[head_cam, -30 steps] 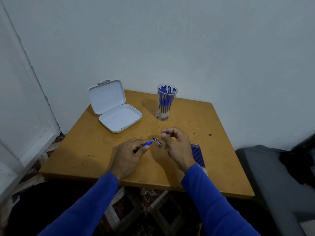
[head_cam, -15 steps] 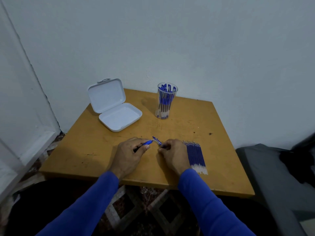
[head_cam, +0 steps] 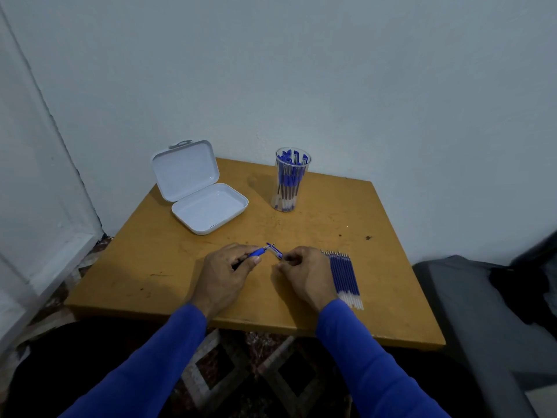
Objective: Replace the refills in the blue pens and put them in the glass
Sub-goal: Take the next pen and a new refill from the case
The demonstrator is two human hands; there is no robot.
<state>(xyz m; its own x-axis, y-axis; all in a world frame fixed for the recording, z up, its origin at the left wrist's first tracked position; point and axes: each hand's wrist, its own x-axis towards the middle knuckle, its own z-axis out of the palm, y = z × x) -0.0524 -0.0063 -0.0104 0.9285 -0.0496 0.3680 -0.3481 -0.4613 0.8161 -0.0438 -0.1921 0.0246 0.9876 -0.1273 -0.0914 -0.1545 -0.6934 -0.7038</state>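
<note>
My left hand [head_cam: 224, 271] has its grip closed on a blue pen [head_cam: 257, 252], tip toward my right hand [head_cam: 304, 274], whose grip pinches a clear pen piece [head_cam: 275, 252]. Both work above the desk [head_cam: 144, 267]. Refills [head_cam: 343, 274] lie just right; the glass [head_cam: 289, 179] of pens stands behind. No writing is legible.

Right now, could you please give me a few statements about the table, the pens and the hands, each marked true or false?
1. The white case lies open on the table. True.
2. The glass is empty. False: blue pens stand in it.
3. The left hand grips a blue pen. True.
4. The refills are stacked inside the case. False: they lie in a row on the table beside the right hand.
5. The glass lies tipped over. False: it stands upright.
</note>
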